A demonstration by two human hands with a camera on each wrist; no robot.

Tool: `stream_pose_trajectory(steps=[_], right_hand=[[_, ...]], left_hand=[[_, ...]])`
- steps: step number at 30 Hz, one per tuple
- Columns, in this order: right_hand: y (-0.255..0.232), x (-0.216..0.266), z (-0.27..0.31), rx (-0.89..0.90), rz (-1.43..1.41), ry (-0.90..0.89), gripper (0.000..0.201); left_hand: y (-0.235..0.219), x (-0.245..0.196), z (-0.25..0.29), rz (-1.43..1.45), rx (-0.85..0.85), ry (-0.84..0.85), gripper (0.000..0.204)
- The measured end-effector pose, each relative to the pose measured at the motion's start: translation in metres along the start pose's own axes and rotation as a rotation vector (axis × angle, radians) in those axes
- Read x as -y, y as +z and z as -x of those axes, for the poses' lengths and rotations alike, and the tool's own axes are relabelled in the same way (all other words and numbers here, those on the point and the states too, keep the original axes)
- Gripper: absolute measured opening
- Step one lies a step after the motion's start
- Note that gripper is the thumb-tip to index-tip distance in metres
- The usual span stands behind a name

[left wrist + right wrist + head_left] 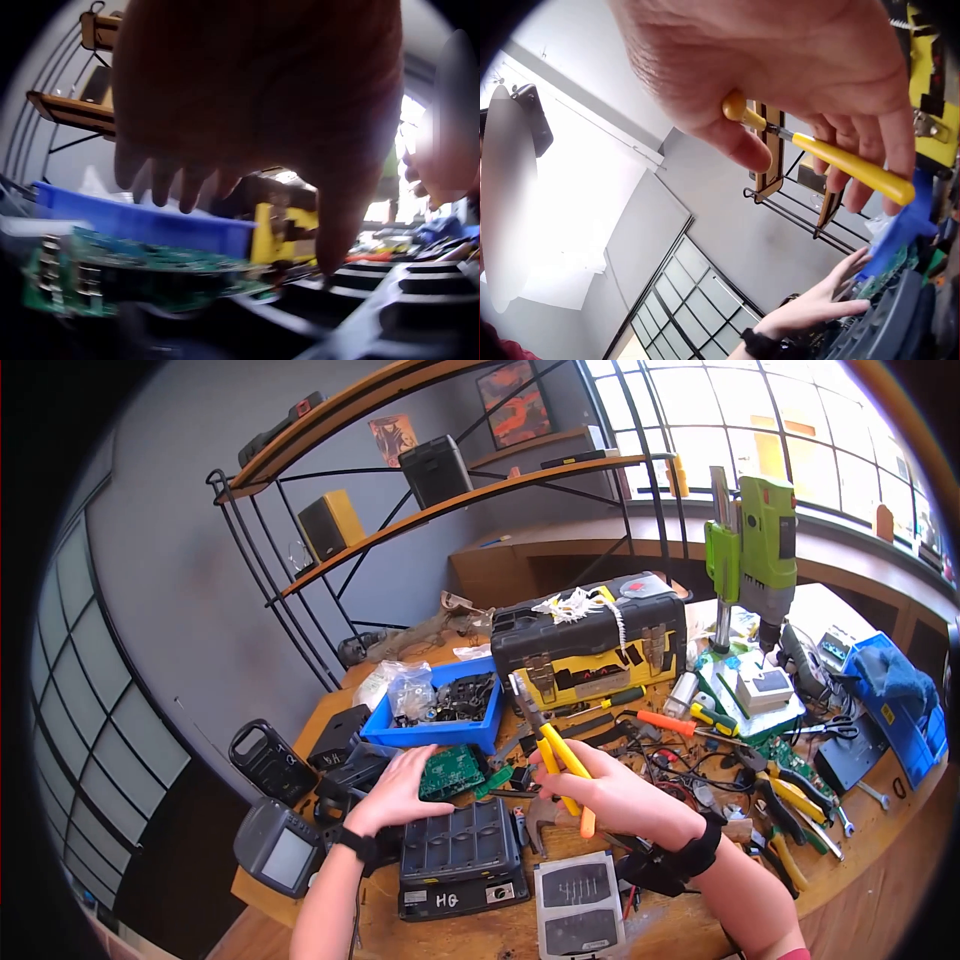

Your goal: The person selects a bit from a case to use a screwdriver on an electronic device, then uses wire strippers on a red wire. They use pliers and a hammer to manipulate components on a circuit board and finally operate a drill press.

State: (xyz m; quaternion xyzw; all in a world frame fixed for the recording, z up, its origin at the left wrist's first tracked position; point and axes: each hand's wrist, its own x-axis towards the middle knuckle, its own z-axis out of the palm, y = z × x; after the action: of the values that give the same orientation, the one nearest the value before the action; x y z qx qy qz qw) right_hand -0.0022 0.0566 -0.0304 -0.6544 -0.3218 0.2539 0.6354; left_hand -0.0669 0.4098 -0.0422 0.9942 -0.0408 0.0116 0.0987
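Note:
Yellow-handled pliers (566, 760) are gripped in my right hand (600, 785), jaws pointing up and away; in the right wrist view the yellow handles (851, 166) cross the palm of that hand (780, 75). My left hand (402, 792) is spread with fingers extended, beside a green circuit board (450, 772) and at the upper left edge of a black compartmented device (460, 845). In the left wrist view the left hand (255, 97) hangs over the board (165, 259) with its fingers pointing down; whether it touches anything cannot be told.
Behind the board stands a blue bin (480, 735) of black parts, beside a black-and-yellow toolbox (590, 645). A grey device (580, 910) lies at the front edge. Cables and tools, including an orange-handled screwdriver (665, 722), cover the right side near a green drill stand (765, 545).

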Motion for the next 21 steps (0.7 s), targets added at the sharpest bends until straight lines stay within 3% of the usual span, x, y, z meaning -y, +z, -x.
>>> stream_pose_trajectory(steps=[1,3,8,11,12,14,16,18,19,21], right_hand=[[0.0,0.0,0.002,-0.009,-0.008,-0.006,0.046],[0.0,0.005,0.003,0.026,-0.039,0.006,0.05],[0.002,0.013,0.004,0.074,-0.024,0.071,0.054],[0.003,0.013,0.004,0.075,-0.018,0.087,0.051],[0.004,0.012,0.004,0.087,-0.023,0.104,0.051],[0.008,-0.001,-0.003,0.066,-0.012,0.085,0.05],[0.007,-0.015,-0.012,0.049,0.087,0.032,0.051],[0.009,-0.015,-0.013,0.038,0.096,0.077,0.048],[0.008,-0.014,-0.012,0.024,0.1,0.119,0.045],[0.005,-0.017,-0.012,-0.027,0.223,0.026,0.05]], left_hand=[[0.006,0.019,-0.006,-0.01,0.004,0.007,0.114],[0.025,0.048,-0.015,0.176,-0.02,-0.145,0.118],[0.025,0.045,-0.015,0.122,-0.06,-0.135,0.112],[0.005,0.02,-0.005,-0.112,-0.294,-0.124,0.092],[-0.001,0.012,-0.004,-0.116,-0.295,-0.12,0.092],[-0.017,-0.018,0.001,-0.142,-0.492,-0.115,0.095],[-0.029,-0.054,0.004,-0.133,-0.556,-0.093,0.094],[-0.036,-0.088,0.006,-0.133,-0.732,0.008,0.093],[-0.037,-0.103,0.005,-0.104,-0.78,0.026,0.091],[-0.037,-0.113,0.0,-0.094,-0.802,0.053,0.091]])
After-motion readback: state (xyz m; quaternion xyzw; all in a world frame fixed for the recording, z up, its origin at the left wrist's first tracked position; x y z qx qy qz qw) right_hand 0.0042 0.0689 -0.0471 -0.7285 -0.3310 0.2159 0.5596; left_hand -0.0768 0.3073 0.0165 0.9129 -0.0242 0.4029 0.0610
